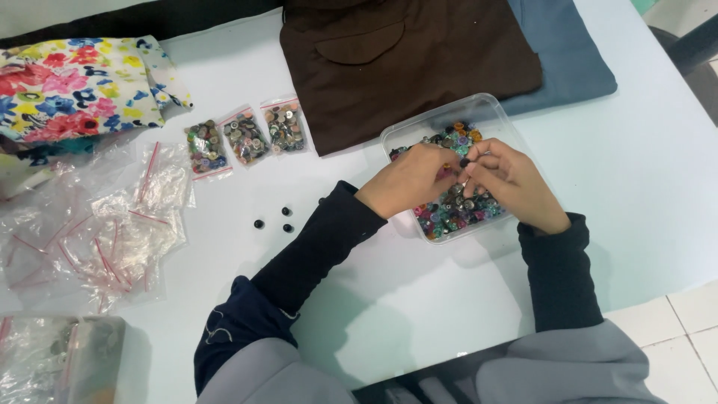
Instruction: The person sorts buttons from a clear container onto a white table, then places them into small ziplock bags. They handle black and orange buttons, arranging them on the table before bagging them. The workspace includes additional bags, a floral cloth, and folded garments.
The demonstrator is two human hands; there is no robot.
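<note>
your left hand (407,179) and right hand (512,183) hovered together over the clear plastic tub (419,131) of mixed coloured buttons, right of centre on the pale table (643,172). a small black button (464,162) sat pinched between your right fingertips (479,161), your left fingers curled in just beside it. three loose black buttons (274,220) lay well left of the tub, near three filled bags (245,138).

We saw a small black button (464,161) pinched above the clear tub (419,127) of mixed coloured buttons (449,209).
</note>
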